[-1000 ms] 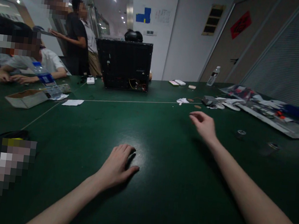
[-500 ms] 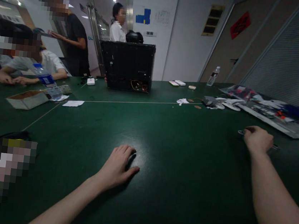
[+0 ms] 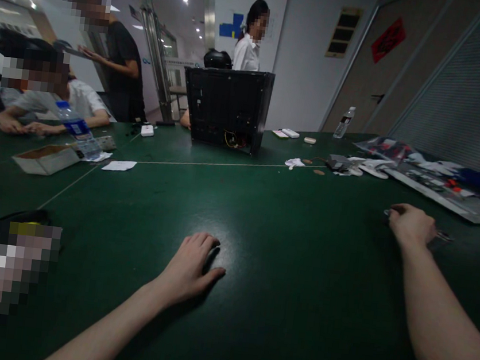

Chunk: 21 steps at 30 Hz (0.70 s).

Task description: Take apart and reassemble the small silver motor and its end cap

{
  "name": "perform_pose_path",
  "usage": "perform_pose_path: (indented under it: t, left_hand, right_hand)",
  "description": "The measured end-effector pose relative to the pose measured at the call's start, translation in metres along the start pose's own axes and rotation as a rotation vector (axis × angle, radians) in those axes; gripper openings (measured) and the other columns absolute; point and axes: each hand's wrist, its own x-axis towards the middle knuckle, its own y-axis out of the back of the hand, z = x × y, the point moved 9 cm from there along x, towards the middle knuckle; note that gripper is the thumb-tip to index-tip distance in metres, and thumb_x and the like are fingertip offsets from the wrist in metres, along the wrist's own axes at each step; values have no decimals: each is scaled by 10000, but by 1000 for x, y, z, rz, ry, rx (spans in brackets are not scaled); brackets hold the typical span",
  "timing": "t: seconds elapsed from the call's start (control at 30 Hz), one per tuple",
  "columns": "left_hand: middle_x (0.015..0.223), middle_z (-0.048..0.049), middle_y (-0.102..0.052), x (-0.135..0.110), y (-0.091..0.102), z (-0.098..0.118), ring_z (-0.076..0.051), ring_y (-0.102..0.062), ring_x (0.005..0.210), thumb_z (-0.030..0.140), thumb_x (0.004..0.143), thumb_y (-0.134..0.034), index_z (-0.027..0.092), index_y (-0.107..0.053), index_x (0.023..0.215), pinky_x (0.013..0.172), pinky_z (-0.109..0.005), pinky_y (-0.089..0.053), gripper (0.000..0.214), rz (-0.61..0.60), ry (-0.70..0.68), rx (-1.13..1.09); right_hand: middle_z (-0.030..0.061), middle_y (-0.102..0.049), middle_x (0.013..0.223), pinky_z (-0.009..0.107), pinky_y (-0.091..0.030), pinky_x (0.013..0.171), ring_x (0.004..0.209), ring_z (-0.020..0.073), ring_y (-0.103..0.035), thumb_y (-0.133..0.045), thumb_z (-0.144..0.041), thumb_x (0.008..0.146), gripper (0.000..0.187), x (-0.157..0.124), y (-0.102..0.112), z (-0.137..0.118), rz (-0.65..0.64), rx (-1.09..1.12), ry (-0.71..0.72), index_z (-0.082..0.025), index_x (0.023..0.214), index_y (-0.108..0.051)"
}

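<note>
The right hand [image 3: 412, 227] partly hides a small shiny object [image 3: 387, 213].

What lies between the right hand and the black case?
In the head view, a crumpled white piece and two flat brown pieces lie between the right hand and case.

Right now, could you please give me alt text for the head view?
The right hand is at a small, mostly hidden item on a green table; the left hand is open, holding nothing. Beyond are a black case and people.
</note>
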Motion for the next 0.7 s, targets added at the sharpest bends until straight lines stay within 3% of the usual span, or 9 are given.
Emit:
perform_pose_path:
  t: [0.27,0.47,0.57,0.7]
  left_hand:
    - [1144,-94,-547,0,0,-1,-276,-511,1043,463,834,-552,204,-505,1154,901,-454,-420,414,-17,8,-23]
    - [1135,-92,-548,-2,0,-4,-277,-513,1033,457,829,-560,204,-510,1140,900,-462,-416,404,2,12,-4]
    - [1138,-93,-551,-2,-1,-5,-283,-511,1042,457,831,-555,209,-508,1140,902,-469,-412,400,-2,11,-7]
    - [1132,-97,-550,-2,-1,-5,-284,-509,1036,455,831,-554,208,-506,1140,906,-469,-410,399,3,0,-8]
  right_hand:
    - [174,-617,923,399,-378,608,807,309,-540,-576,-297,712,314,-6,1,-3,-60,-19,-26,-194,990,-679]
    - [177,-604,1002,412,-391,681,894,311,-536,-610,-317,699,449,-10,15,-11,-54,-19,-28,-205,1134,-608]
    - [228,-546,1124,469,-374,785,1062,356,-473,-659,-341,668,567,-7,29,-8,16,-70,-37,-169,1198,-556]
    - [352,-409,1222,579,-279,887,1192,435,-344,-694,-467,623,839,-3,41,18,163,-198,-148,-21,1284,-435]
